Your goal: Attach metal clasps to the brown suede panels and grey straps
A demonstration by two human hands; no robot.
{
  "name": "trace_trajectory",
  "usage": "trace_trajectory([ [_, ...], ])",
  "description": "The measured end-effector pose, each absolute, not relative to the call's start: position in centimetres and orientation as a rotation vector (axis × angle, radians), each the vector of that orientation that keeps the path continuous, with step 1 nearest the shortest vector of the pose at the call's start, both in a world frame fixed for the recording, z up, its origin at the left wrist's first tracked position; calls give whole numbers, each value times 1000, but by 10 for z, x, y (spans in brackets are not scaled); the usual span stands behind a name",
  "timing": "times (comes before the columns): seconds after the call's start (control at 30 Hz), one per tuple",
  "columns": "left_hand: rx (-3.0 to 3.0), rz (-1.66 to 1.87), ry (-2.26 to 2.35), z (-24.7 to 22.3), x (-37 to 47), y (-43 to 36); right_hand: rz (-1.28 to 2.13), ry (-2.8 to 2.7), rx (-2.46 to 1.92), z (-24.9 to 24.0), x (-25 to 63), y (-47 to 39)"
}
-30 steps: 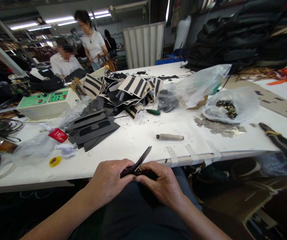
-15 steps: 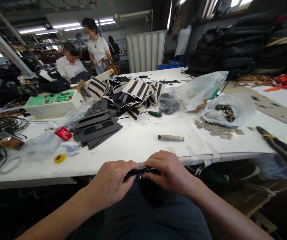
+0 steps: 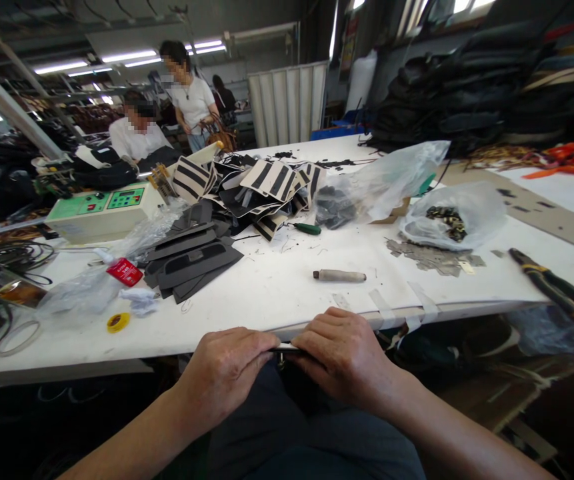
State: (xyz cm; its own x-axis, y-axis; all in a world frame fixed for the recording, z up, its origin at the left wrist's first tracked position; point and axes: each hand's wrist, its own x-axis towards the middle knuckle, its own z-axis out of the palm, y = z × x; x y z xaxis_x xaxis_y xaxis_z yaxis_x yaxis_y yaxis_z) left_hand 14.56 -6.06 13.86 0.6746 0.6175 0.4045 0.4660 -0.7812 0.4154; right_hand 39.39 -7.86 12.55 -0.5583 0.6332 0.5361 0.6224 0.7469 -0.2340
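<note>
My left hand (image 3: 224, 370) and my right hand (image 3: 347, 353) pinch a dark flat piece (image 3: 285, 348) between thumbs and fingers, at the table's front edge above my lap. Its upper face looks pale between the fingertips, and a small metal fitting (image 3: 281, 361) hangs from its underside. The fingers hide most of the piece, so its exact kind is unclear. Beyond the hands, a short wrapped rod (image 3: 339, 276) with a dark tip lies on the white tabletop (image 3: 261, 293).
Grey panels (image 3: 199, 257), a red bottle (image 3: 123, 272) and yellow tape (image 3: 118, 323) are on the left. Striped pieces (image 3: 269, 179) are heaped behind. Metal bits fill a plastic bag (image 3: 411, 223) near pliers (image 3: 549, 283). Two people stand or sit beyond the control box (image 3: 107, 210).
My hands have shifted closer together on the dark piece, and it has tilted so a pale face shows between the fingertips. The view has moved slightly.
</note>
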Motion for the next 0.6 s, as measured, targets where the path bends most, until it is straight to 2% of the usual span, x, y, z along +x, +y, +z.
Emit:
trace_trajectory([
  [0.17, 2591, 973, 839, 142, 146, -63, -4, -2298, -905, 126, 397, -82],
  [0.37, 2707, 997, 660, 147, 149, -73, -8, -2247, -820, 129, 399, -91],
  [0.6, 2725, 1060, 697, 149, 152, -74, -64, -2189, -831, 125, 399, -95],
])
